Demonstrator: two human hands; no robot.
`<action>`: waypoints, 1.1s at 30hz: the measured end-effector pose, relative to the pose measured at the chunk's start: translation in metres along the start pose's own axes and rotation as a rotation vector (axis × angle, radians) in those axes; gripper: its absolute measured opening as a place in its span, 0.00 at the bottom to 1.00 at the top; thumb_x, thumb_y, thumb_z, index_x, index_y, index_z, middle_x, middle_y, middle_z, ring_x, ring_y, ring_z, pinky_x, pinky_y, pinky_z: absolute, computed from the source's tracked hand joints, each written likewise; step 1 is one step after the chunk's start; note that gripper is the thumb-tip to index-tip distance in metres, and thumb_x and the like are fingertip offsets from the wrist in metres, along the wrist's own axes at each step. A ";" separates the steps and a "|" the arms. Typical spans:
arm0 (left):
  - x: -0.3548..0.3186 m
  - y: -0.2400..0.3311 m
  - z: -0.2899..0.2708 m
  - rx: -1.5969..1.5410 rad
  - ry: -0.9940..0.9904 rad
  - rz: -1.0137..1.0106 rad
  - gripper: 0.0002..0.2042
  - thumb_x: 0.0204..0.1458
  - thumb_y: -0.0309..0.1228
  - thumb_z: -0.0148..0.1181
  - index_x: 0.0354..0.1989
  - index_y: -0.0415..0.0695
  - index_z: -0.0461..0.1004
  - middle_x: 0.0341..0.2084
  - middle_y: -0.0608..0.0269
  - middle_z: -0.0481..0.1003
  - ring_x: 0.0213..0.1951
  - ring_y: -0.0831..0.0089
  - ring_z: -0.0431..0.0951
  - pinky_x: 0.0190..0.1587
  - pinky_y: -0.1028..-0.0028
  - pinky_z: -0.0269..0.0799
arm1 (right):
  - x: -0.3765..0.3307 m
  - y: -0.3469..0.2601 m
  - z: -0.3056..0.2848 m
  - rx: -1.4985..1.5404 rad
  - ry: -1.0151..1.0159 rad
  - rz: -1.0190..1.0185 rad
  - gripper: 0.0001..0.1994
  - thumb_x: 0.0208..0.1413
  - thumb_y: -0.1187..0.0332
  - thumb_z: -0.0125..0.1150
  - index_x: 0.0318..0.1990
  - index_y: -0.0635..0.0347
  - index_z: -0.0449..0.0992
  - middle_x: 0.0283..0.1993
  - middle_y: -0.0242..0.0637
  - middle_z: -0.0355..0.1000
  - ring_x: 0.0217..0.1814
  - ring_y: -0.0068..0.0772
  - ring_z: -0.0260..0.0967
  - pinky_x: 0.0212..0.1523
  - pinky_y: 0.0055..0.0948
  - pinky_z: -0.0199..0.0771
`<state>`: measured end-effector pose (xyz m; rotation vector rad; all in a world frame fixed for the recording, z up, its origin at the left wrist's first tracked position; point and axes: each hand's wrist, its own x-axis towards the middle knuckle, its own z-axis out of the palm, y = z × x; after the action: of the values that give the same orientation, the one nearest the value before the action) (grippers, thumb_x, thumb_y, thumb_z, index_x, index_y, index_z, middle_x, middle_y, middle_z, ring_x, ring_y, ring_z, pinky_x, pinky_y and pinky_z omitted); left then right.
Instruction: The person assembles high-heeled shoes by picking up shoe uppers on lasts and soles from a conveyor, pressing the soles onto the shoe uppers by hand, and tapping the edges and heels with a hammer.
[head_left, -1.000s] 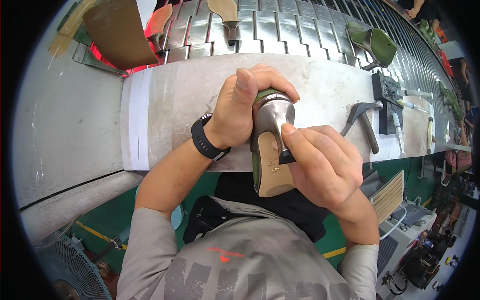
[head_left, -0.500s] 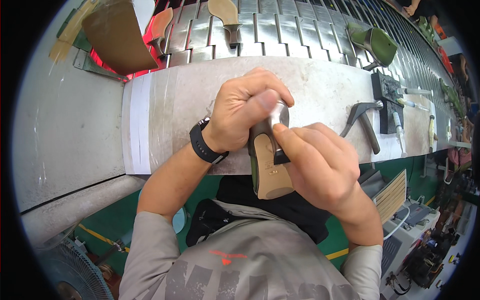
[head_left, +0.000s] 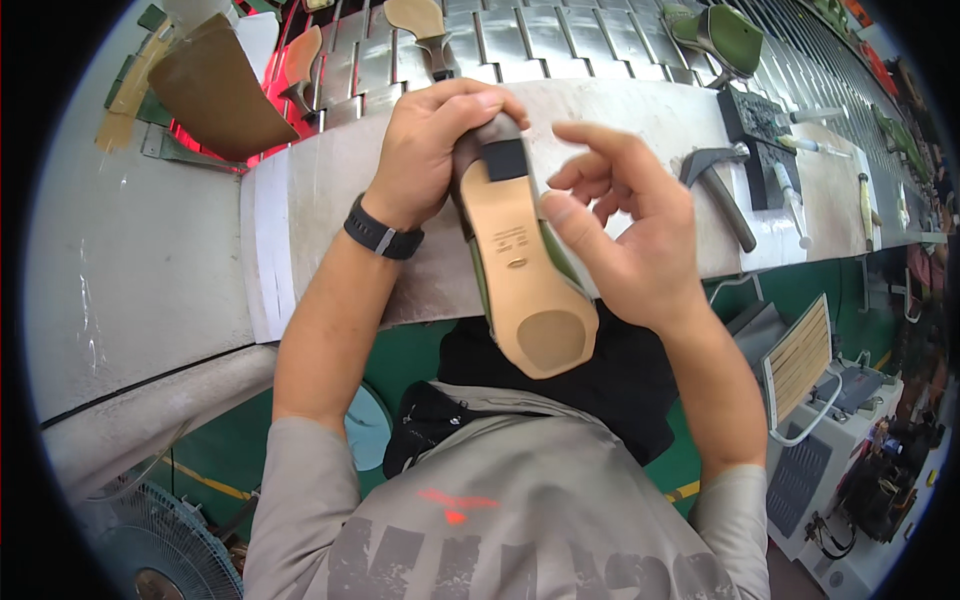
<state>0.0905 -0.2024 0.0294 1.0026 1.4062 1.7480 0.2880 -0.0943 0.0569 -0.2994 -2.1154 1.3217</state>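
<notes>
Sole up, a green heeled shoe points its toe toward me, its tan sole and black heel tip showing. My left hand is wrapped round the heel end, thumb over the top. Beside the shoe, on its right, my right hand is off it with fingers apart and slightly curled, nothing between them. What lies under the left palm is hidden.
Under my hands runs a pale bench. To the right lie a hammer, a black block and several syringes. Beyond is a metal slat conveyor bearing another green shoe and loose soles.
The shoe has been tilted so its whole sole faces up. My right fingers have let go of the heel and spread. The left hand has moved slightly up and left.
</notes>
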 end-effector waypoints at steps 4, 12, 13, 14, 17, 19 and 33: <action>0.005 0.003 0.024 0.108 -0.060 0.028 0.20 0.72 0.41 0.51 0.41 0.35 0.83 0.34 0.65 0.81 0.36 0.82 0.77 0.41 0.78 0.73 | 0.018 -0.027 -0.016 -0.429 -0.103 -0.230 0.21 0.54 0.68 0.75 0.54 0.64 0.80 0.37 0.33 0.81 0.33 0.20 0.75 0.32 0.21 0.73; 0.021 -0.022 0.031 0.189 -0.059 0.153 0.25 0.74 0.45 0.47 0.41 0.35 0.83 0.34 0.63 0.81 0.35 0.80 0.77 0.41 0.79 0.73 | 0.019 0.010 -0.025 0.118 -0.150 0.335 0.23 0.57 0.60 0.75 0.50 0.73 0.80 0.35 0.36 0.81 0.37 0.20 0.78 0.38 0.26 0.79; 0.020 -0.025 0.031 0.185 -0.049 0.150 0.25 0.74 0.45 0.47 0.41 0.35 0.83 0.34 0.63 0.81 0.35 0.80 0.77 0.41 0.79 0.73 | 0.022 0.009 -0.024 0.116 -0.160 0.339 0.23 0.57 0.60 0.75 0.50 0.73 0.80 0.35 0.36 0.81 0.37 0.20 0.78 0.38 0.26 0.79; 0.020 -0.025 0.031 0.224 -0.043 0.205 0.25 0.74 0.45 0.47 0.40 0.35 0.83 0.34 0.63 0.81 0.34 0.80 0.76 0.41 0.79 0.73 | 0.026 0.010 -0.024 0.043 -0.204 0.367 0.23 0.56 0.60 0.76 0.48 0.74 0.81 0.33 0.36 0.81 0.36 0.20 0.77 0.38 0.26 0.79; 0.019 -0.024 0.033 0.227 -0.020 0.231 0.25 0.74 0.45 0.48 0.38 0.36 0.83 0.33 0.65 0.81 0.35 0.80 0.76 0.41 0.79 0.73 | 0.030 0.007 -0.015 -0.014 -0.229 0.364 0.21 0.55 0.60 0.76 0.43 0.74 0.81 0.30 0.35 0.80 0.33 0.19 0.76 0.35 0.25 0.79; 0.018 -0.023 0.036 0.226 -0.008 0.157 0.25 0.74 0.46 0.49 0.37 0.36 0.83 0.32 0.66 0.81 0.34 0.81 0.76 0.41 0.79 0.73 | 0.029 0.011 -0.011 0.001 -0.210 0.336 0.20 0.55 0.60 0.77 0.39 0.74 0.81 0.29 0.35 0.80 0.31 0.18 0.76 0.33 0.24 0.78; 0.008 -0.021 0.048 0.300 0.108 0.127 0.25 0.74 0.49 0.48 0.42 0.39 0.84 0.22 0.70 0.75 0.27 0.86 0.70 0.31 0.80 0.66 | 0.000 0.032 -0.019 0.286 -0.270 0.561 0.25 0.62 0.58 0.73 0.57 0.72 0.79 0.45 0.39 0.81 0.44 0.23 0.78 0.48 0.25 0.80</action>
<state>0.1296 -0.1693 0.0161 1.1924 1.7453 1.7353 0.2953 -0.0656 0.0346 -0.6556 -2.0952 2.0648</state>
